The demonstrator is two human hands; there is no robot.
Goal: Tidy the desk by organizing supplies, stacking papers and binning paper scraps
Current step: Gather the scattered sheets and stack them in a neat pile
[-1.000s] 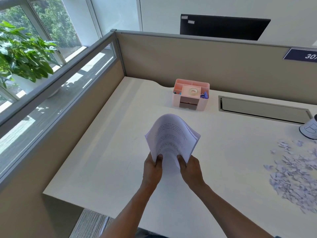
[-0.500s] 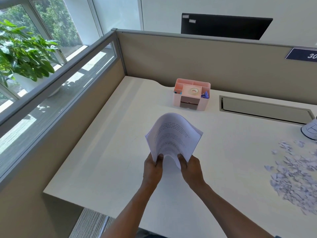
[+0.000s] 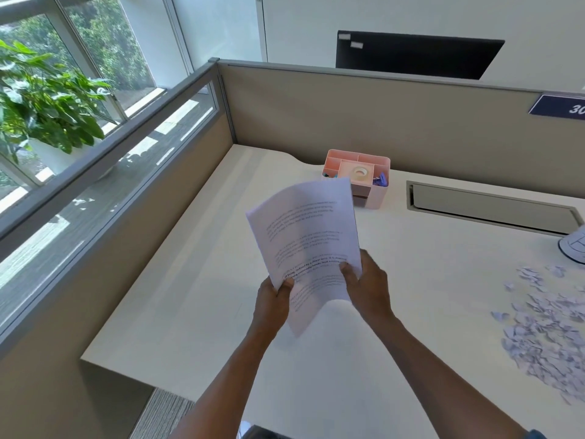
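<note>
Overhead, both hands hold a sheaf of papers [image 3: 305,239] above the worktop [image 3: 190,296]: left hand [image 3: 272,299] and right hand [image 3: 368,288] have fingers pinched on its lower edges. Printed text is blurred. A blue sign [image 3: 558,106] reads "30". Paper scraps [image 3: 544,331] lie right.

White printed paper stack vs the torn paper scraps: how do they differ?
The white printed paper stack is whole sheets, held above the white desk by the left hand and right hand; the torn paper scraps are small pieces scattered on it. Both are pale paper.
</note>
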